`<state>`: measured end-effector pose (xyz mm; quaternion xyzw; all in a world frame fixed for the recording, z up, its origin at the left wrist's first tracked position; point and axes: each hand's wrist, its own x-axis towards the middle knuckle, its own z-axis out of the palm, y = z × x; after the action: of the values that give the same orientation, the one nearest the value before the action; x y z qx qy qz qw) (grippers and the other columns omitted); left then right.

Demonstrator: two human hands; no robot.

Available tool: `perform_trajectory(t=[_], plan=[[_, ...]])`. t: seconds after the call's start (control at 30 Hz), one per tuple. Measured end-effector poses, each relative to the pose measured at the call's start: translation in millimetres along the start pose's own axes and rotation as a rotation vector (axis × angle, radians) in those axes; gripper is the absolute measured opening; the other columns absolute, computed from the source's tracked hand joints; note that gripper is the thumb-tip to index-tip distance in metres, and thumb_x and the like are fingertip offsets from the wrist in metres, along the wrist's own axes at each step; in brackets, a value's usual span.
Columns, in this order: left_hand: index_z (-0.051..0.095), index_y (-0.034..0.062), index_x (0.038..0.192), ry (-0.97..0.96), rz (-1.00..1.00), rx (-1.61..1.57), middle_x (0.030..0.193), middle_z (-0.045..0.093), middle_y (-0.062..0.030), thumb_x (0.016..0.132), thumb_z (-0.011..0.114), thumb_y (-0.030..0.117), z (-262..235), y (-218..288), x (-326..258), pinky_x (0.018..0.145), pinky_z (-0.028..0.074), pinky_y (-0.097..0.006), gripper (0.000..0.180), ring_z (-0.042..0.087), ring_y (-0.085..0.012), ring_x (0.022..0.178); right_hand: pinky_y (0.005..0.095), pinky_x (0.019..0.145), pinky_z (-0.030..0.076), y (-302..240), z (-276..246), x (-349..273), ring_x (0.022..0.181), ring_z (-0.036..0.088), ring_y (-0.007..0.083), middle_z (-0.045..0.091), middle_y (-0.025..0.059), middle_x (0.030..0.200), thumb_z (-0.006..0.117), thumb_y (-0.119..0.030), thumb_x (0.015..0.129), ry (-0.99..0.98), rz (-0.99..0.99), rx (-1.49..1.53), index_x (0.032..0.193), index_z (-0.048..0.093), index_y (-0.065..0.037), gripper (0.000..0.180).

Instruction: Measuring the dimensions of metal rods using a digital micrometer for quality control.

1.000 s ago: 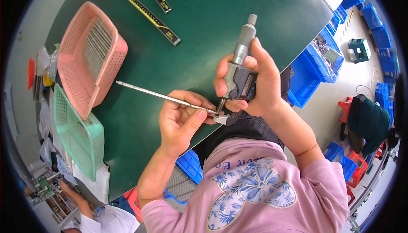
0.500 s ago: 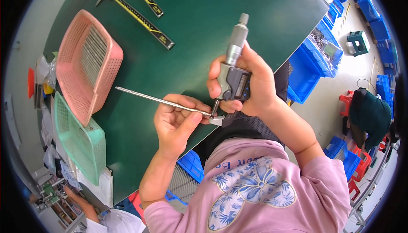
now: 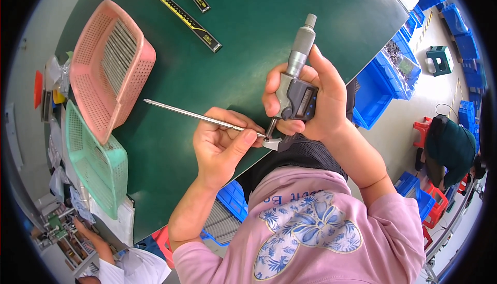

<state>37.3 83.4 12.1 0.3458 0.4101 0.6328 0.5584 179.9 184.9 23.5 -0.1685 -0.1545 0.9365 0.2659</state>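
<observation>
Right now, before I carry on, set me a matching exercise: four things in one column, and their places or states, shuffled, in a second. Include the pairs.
Column one
1. Metal rod
2. Digital micrometer
3. Pink basket
4. Calipers

Column two
A. Holding a row of grey rods
B. In the grip of the right hand
C. Lying flat on the green table
D. In the grip of the left hand

Pairs: 1-D, 2-B, 3-A, 4-C
</observation>
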Motion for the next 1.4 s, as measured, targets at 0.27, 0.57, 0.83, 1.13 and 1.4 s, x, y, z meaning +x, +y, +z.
perform_trajectory(t=[0.27, 0.57, 0.83, 1.13, 1.4], plan=[[0.042, -0.0013, 0.085, -0.001, -0.008, 0.016, 0.079, 0.056, -0.0164, 0.075, 0.055, -0.005, 2, -1, 1, 0.061, 0.05, -0.025, 0.017, 0.057, -0.0153, 0.066, 0.0216, 0.034, 0.035, 0, -3, -1, 0.039, 0.044, 0.0146, 0.055, 0.0163, 0.065, 0.029, -0.06, 0.078, -0.023, -0.012, -0.015, 0.081, 0.053, 0.002, 0.066], [0.043, -0.0005, 0.088, -0.015, -0.016, 0.04, 0.081, 0.057, -0.0167, 0.075, 0.054, -0.005, -1, 3, -1, 0.061, 0.05, -0.025, 0.017, 0.058, -0.0158, 0.067, 0.0207, 0.032, 0.034, 2, 2, 0, 0.04, 0.046, 0.0135, 0.056, 0.0139, 0.064, 0.029, -0.061, 0.078, 0.001, -0.013, -0.07, 0.079, 0.053, 0.0, 0.065], [0.038, -0.0024, 0.09, 0.215, 0.002, 0.099, 0.061, 0.051, -0.0116, 0.075, 0.047, 0.009, -1, 1, 0, 0.044, 0.042, -0.022, 0.021, 0.049, -0.0142, 0.049, 0.0218, 0.031, 0.033, 7, -6, 5, 0.035, 0.042, 0.0166, 0.055, 0.0188, 0.067, 0.028, -0.06, 0.078, 0.012, 0.045, 0.04, 0.085, 0.05, 0.003, 0.067], [0.044, -0.0109, 0.1, -0.125, -0.212, 0.465, 0.058, 0.043, -0.0035, 0.073, 0.053, 0.018, -51, 58, -45, 0.042, 0.032, -0.019, 0.041, 0.039, -0.0093, 0.047, 0.0183, 0.035, 0.033, 15, -1, 16, 0.041, 0.044, 0.0056, 0.057, 0.006, 0.064, 0.063, -0.015, 0.071, -0.01, -0.224, -0.225, 0.076, 0.053, -0.004, 0.016], [0.045, -0.0065, 0.11, -0.122, 0.215, 0.061, 0.057, 0.048, -0.0113, 0.072, 0.057, 0.011, -25, 82, -21, 0.045, 0.037, -0.03, 0.044, 0.044, -0.0192, 0.048, 0.0183, 0.036, 0.035, 12, 2, 12, 0.042, 0.046, 0.0056, 0.057, 0.006, 0.066, 0.063, -0.008, 0.067, -0.018, -0.221, -0.289, 0.077, 0.052, -0.002, 0.016]])
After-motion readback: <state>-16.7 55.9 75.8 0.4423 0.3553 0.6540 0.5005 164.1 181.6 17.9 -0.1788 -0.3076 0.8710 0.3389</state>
